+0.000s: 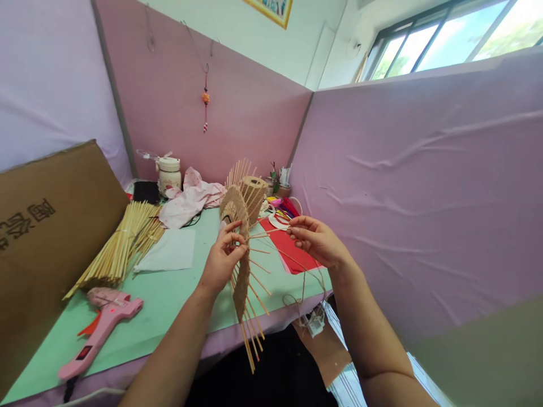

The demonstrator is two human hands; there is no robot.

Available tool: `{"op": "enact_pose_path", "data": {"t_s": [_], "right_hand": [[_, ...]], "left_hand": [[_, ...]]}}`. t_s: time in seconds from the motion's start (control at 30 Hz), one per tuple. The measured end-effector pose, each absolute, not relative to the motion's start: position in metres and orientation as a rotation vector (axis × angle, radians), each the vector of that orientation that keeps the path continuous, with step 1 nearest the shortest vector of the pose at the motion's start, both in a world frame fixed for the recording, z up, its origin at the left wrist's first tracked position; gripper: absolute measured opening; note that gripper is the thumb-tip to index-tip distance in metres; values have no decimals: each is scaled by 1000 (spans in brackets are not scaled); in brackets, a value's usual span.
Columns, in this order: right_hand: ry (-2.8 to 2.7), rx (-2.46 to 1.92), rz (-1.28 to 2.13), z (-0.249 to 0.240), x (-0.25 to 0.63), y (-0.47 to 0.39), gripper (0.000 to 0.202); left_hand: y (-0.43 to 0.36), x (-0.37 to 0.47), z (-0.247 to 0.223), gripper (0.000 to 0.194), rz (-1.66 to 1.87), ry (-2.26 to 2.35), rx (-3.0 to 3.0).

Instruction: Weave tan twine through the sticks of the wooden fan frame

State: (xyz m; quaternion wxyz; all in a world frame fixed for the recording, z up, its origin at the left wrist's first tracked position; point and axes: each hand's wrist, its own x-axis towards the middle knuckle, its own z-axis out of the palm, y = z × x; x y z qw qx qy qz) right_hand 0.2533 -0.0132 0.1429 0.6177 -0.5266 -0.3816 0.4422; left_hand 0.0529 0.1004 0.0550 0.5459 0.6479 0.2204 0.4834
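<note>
A woven piece [241, 282] with thin sticks fanning out from its rim stands on edge over the front of the table. My left hand [227, 251] grips its near side, the fingers bent round the edge. To the right, my right hand [311, 237] has its thumb and fingertips pinched on a thin strand of twine, close to the end of one stick. Loose twine [304, 282] hangs in loops below my right hand. Behind the woven piece stands a roll of twine [254, 195].
A pink glue gun [104, 328] lies at the left front, near a bundle of sticks [114, 246] and a cardboard sheet [51, 226]. White paper [169, 251], a pink cloth [190, 200], a jar [169, 175] and red sheets [292, 251] lie or stand farther back.
</note>
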Motion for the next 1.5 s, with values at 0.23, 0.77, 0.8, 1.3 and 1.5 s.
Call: {"op": "enact_pose_path", "data": {"t_s": [0.23,0.77,0.8,1.3,1.5], "right_hand": [[-799,-1305,747,114,258,-1,39],[-914,-1583,554,74,298,-36,30],[-1039,-1682,581,73,295,-51,25],[-1569,-1822,638,81,253,-106,28],[-1275,-1278,664,95,208,0,34]], "left_hand": [[99,55,54,8,1123,532,1564],[96,53,60,7,1144,530,1549],[97,54,59,6,1146,528,1552],[94,53,59,7,1143,547,1541],[93,52,62,9,1151,543,1523]]}}
